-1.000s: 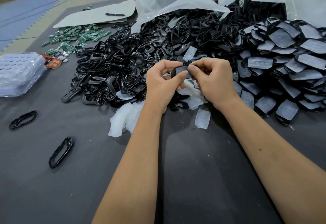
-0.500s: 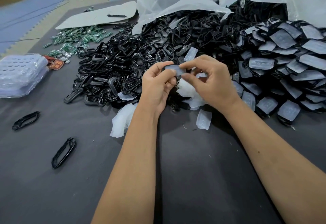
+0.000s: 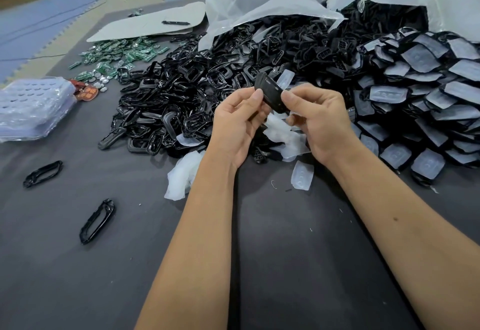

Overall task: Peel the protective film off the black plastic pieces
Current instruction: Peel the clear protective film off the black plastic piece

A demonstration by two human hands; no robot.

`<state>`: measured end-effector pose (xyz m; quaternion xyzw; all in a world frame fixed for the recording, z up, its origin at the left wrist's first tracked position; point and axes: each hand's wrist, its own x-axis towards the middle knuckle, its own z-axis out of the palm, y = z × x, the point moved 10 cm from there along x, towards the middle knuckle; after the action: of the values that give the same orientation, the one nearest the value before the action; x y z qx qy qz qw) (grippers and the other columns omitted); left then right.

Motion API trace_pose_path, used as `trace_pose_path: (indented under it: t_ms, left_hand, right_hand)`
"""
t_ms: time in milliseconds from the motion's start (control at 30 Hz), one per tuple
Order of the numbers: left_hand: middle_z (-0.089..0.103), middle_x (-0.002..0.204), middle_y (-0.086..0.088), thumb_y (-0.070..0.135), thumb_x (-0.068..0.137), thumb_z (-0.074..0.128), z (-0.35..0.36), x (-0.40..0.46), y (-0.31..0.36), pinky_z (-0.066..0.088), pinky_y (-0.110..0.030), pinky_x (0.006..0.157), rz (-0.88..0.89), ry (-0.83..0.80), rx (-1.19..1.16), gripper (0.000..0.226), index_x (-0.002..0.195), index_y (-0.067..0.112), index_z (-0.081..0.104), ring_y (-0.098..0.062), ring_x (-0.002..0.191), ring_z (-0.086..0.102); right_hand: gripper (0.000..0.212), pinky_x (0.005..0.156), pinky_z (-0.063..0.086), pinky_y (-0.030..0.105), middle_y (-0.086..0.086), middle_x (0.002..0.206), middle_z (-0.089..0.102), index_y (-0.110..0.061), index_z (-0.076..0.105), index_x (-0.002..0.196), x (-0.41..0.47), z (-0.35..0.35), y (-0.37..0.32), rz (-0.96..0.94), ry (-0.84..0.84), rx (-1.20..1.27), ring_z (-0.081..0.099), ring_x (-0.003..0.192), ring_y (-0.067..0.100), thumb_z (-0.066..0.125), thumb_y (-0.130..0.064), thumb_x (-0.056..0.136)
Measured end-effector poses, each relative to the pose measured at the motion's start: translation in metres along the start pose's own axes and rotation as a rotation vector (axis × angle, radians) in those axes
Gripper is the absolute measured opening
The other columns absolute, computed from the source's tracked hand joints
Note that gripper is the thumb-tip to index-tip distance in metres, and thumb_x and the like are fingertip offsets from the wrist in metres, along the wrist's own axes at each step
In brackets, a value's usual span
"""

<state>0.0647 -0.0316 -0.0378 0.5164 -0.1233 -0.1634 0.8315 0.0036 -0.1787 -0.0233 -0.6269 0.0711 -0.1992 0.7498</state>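
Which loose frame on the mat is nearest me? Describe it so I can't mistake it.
Start at the big heap of black frames on the dark mat, then look toward the near left. Two frames lie alone there; yours is the nearer frame, the one closer to the left forearm.

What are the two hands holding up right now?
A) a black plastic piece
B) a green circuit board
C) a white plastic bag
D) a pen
A: the left hand and the right hand both pinch one black plastic piece between their fingertips, raised above the dark table; the green circuit boards lie far off to the left.
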Motion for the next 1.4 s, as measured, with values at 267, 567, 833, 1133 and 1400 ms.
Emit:
trace_pose_path:
  t_ms: [267,567,833,1133,1400]
  left_hand:
    - [0.071,0.091,-0.008,0.006,0.105,0.058,-0.003,0.002,0.0,0.057,-0.021,0.072,0.034,0.068,0.036,0.015,0.096,0.005,0.07,-0.013,0.078,0.063]
    - [0.071,0.08,-0.004,0.006,0.105,0.058,-0.001,0.002,0.002,0.057,-0.023,0.069,0.076,0.072,0.158,0.012,0.097,0.002,0.066,-0.01,0.071,0.065]
    - [0.061,0.096,-0.018,0.005,0.106,0.054,0.003,0.004,-0.003,0.052,-0.018,0.063,0.024,0.043,0.007,0.012,0.105,-0.003,0.063,-0.015,0.076,0.056]
    - [0.07,0.088,-0.009,0.004,0.106,0.053,0.006,0.003,-0.002,0.052,-0.018,0.063,0.019,-0.003,0.053,0.017,0.096,0.003,0.065,-0.011,0.072,0.065]
    - [0.069,0.094,-0.013,0.004,0.107,0.049,0.007,0.001,-0.002,0.055,-0.02,0.068,0.0,-0.019,0.029,0.017,0.107,-0.004,0.064,-0.012,0.076,0.066]
  right_hand:
    - [0.019,0.08,0.058,0.028,0.01,0.103,0.079,-0.012,0.079,0.106,-0.002,0.01,0.014,0.135,-0.105,0.151,0.073,0.093,0.019,0.067,-0.001,0.096]
    - [0.019,0.084,0.061,0.035,0.007,0.086,0.077,-0.008,0.075,0.104,-0.001,-0.002,0.011,0.082,-0.004,0.046,0.073,0.085,0.023,0.07,0.006,0.092]
    - [0.028,0.071,0.059,0.029,-0.001,0.069,0.071,-0.011,0.057,0.102,-0.001,0.004,0.012,0.091,-0.046,0.235,0.069,0.065,0.015,0.069,0.011,0.091]
    - [0.038,0.081,0.058,0.03,0.004,0.084,0.074,-0.007,0.063,0.116,0.0,0.01,0.014,0.148,-0.185,0.26,0.074,0.082,0.018,0.074,0.006,0.082]
    - [0.045,0.085,0.059,0.031,0.011,0.092,0.074,-0.004,0.064,0.127,0.0,0.013,0.009,0.097,-0.205,0.195,0.075,0.09,0.022,0.063,0.018,0.088]
